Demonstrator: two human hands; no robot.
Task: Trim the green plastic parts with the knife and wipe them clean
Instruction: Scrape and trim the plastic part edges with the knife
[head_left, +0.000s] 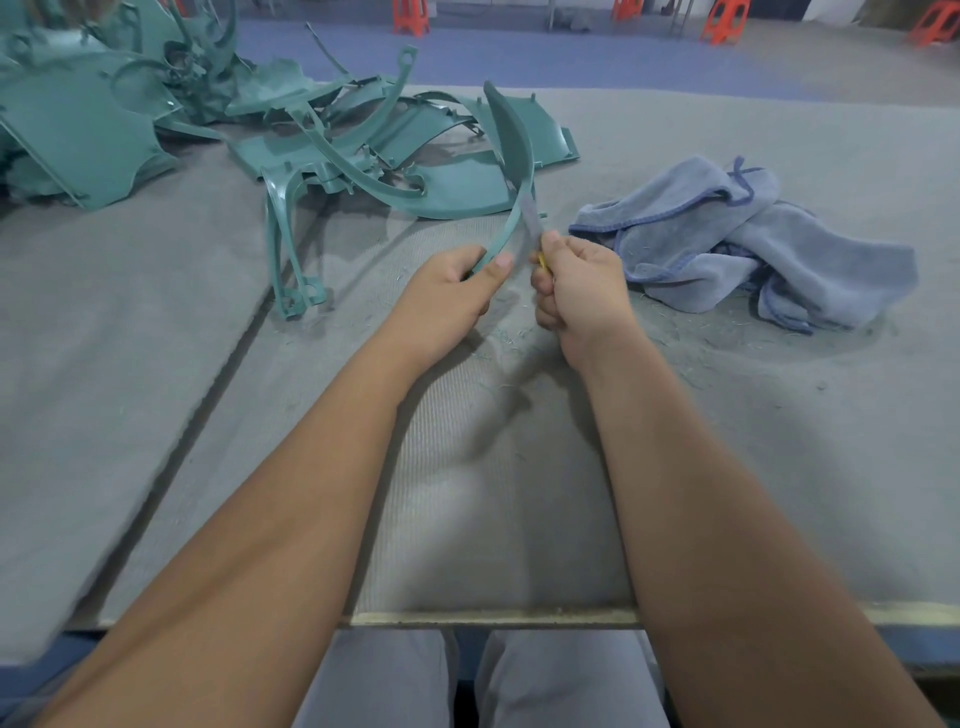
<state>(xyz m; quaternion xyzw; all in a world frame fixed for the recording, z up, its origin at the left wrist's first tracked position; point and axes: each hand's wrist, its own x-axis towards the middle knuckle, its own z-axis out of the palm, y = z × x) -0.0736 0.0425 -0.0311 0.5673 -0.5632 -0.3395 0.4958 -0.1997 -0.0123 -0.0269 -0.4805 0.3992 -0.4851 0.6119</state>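
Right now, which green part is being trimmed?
The long curved strip held up by the left hand, with the knife against its edge; the others lie on the table.

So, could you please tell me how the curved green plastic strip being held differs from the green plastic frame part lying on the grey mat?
The curved green plastic strip is lifted off the mat, gripped by the left hand, with the knife in the right hand laid against its edge; the green plastic frame part lies untouched on the grey mat. The strip is one widening band; the frame has two thin legs. Both share the same teal colour.
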